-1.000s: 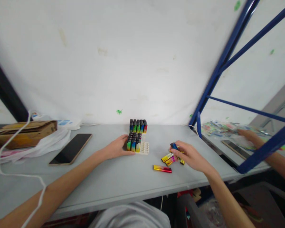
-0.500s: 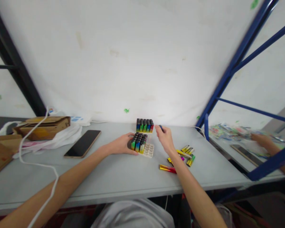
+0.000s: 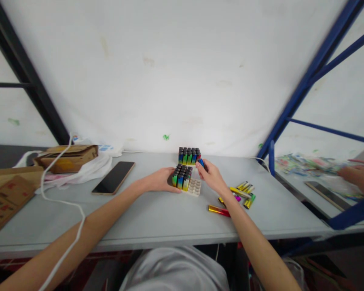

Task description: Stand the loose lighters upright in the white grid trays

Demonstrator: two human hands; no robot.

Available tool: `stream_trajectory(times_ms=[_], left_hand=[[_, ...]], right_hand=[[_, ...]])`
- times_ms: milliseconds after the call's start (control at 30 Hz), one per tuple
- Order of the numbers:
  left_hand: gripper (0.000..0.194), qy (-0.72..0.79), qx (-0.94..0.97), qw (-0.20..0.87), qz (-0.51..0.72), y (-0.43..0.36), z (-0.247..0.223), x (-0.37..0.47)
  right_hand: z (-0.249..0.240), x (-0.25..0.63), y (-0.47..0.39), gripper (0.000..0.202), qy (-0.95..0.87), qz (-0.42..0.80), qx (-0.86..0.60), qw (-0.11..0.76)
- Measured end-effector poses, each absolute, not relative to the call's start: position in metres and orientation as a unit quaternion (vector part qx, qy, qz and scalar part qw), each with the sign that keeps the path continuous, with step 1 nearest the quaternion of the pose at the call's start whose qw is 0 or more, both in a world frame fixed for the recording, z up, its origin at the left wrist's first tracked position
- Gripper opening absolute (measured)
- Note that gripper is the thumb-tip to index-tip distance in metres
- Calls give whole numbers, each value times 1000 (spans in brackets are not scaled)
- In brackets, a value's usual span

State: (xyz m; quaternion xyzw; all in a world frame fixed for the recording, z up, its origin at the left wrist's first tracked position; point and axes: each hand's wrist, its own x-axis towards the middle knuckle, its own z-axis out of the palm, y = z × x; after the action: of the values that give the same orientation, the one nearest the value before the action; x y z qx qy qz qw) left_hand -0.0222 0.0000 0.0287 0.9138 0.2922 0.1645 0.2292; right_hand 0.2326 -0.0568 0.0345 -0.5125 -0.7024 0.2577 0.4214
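In the head view, my left hand (image 3: 162,180) curves around the left side of a group of upright, black-topped coloured tubes (image 3: 182,178) that look like lighters. They stand in a pale tray (image 3: 194,187) whose round pockets show bare on the right side. Just above the tray's right side, my right hand (image 3: 210,176) pinches a blue tube (image 3: 201,162), tilted, its lower end hidden by the fingers. Behind the tray stands a second block of similar tubes (image 3: 189,155), in gradients of blue, green, yellow and red.
Loose gold and coloured tubes (image 3: 245,190) lie beside my right forearm, with a red-gold tube (image 3: 219,210) nearer the edge. A phone (image 3: 113,178), white plastic bag (image 3: 92,171) and cardboard box (image 3: 69,158) are at left. Beyond the blue frame (image 3: 291,103) is another person's hand (image 3: 356,173).
My right hand has come slightly down and nearer the tray with the blue tube. My left hand stays around the group. The view has shifted a little.
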Motion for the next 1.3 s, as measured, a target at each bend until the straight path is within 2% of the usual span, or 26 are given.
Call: stream_trajectory(times_ms=[100, 233, 533, 700, 833, 1033, 1200, 1300], left_hand=[[70, 302, 913, 221, 161, -1, 30, -22], [70, 301, 915, 213, 164, -2, 29, -22], [74, 300, 917, 202, 167, 3, 21, -23], [73, 291, 920, 202, 169, 2, 20, -23], [73, 277, 922, 207, 175, 2, 21, -23], [74, 281, 920, 211, 174, 4, 19, -23], [77, 279, 918, 223, 174, 5, 17, -24], [81, 289, 918, 218, 163, 5, 16, -23]], right_hand=[[37, 234, -58, 52, -723, 199, -501, 432], [38, 237, -58, 57, -745, 103, -546, 369], [36, 238, -56, 43, -794, 107, -541, 258], [37, 240, -56, 32, -819, 72, -518, 235], [37, 241, -55, 31, -820, 52, -523, 227], [31, 239, -54, 17, -824, 75, -534, 176], [51, 248, -69, 15, -817, 56, -550, 163], [74, 261, -90, 16, -823, 113, -541, 128]])
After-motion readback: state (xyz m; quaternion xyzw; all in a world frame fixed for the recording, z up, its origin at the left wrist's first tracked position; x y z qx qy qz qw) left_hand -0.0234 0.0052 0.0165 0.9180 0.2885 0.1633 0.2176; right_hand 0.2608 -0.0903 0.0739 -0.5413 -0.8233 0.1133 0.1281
